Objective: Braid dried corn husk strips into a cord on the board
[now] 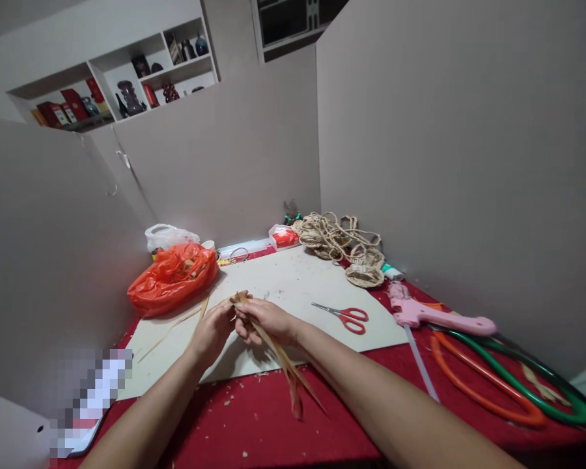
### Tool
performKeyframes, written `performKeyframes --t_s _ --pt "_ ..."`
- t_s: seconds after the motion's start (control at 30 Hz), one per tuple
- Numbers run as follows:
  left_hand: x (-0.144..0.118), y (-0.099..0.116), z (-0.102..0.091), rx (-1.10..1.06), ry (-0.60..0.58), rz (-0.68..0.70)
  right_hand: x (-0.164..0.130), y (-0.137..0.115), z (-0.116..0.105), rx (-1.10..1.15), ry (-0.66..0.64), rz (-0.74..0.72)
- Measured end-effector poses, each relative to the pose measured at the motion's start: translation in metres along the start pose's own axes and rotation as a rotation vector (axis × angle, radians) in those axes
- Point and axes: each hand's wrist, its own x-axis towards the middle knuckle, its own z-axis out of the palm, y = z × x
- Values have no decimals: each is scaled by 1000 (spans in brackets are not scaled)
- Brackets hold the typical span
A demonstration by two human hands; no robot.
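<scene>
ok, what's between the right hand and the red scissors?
Nothing: in the head view, only bare pale board lies between the right hand, gripping the straw strips, and the red scissors.

**What the view is keeping back**

Both forearms are running off the bottom edge. The left hand (pixel 213 331) and right hand (pixel 266 320) are covering the upper ends of the straw strips (pixel 283 358). At eight o'clock a pixelated patch is masking a flat object (pixel 88 397). At eleven o'clock the shelf ornaments (pixel 129 96) are showing too small to identify.
</scene>
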Motion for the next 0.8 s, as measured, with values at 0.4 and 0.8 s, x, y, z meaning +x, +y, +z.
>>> performKeyframes --t_s 0.4,0.8 --pt "0 -7 2 77 11 -12 -1 -5 -2 100 -269 329" --pt "0 -13 -4 -123 94 -60 -5 -5 4 169 -152 147"
